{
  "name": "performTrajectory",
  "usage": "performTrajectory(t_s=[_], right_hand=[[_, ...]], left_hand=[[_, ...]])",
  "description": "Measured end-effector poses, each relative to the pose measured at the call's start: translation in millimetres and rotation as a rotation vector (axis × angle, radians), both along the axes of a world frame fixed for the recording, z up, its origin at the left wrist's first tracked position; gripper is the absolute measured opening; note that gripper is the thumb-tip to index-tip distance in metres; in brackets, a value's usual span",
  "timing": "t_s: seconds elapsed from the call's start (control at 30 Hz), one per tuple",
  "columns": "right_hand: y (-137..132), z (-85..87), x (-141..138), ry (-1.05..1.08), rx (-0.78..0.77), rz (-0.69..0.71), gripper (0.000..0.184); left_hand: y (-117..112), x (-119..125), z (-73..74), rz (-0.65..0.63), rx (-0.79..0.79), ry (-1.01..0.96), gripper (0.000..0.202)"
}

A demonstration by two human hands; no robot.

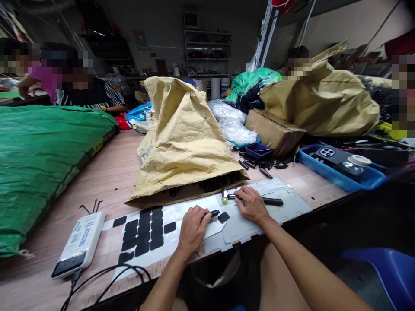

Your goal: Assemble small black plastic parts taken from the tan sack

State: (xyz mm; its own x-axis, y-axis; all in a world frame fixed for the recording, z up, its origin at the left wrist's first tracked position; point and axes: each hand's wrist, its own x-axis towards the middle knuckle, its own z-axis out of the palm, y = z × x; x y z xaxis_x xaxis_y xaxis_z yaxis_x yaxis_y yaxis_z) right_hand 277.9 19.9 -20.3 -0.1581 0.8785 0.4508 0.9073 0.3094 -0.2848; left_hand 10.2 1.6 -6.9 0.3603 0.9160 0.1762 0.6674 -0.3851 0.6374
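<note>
My left hand (193, 224) is closed around a small black stick-like part (215, 213), whose end pokes out past the thumb. Under and beside that hand lies a white sheet (164, 244) bearing several black rounded-square pads (142, 231); one loose pad (223, 217) sits to its right. My right hand (251, 204) wraps round a small hammer (272, 201) with a black handle and a yellowish-tipped head, over a grey sheet (285, 203). The hammer's head points left, towards the mouth of a brown paper sack (186, 142). Dark pieces show inside the sack.
At left are a white power bank (79, 244) with black cables and a large green sack (45, 160). To the right stand a blue tray (346, 183) with a phone and bottle, a cardboard box (272, 129), and scattered black parts (266, 172). Other people sit beyond the table.
</note>
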Motion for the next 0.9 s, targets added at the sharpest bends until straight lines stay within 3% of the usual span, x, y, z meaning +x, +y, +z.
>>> performTrajectory(t_s=[0.9], right_hand=[[1.2,2.3,-4.8,-0.046,-0.017,-0.019,0.015]], left_hand=[[-1.1,-1.5,0.3,-0.015,-0.011,-0.029,0.024]])
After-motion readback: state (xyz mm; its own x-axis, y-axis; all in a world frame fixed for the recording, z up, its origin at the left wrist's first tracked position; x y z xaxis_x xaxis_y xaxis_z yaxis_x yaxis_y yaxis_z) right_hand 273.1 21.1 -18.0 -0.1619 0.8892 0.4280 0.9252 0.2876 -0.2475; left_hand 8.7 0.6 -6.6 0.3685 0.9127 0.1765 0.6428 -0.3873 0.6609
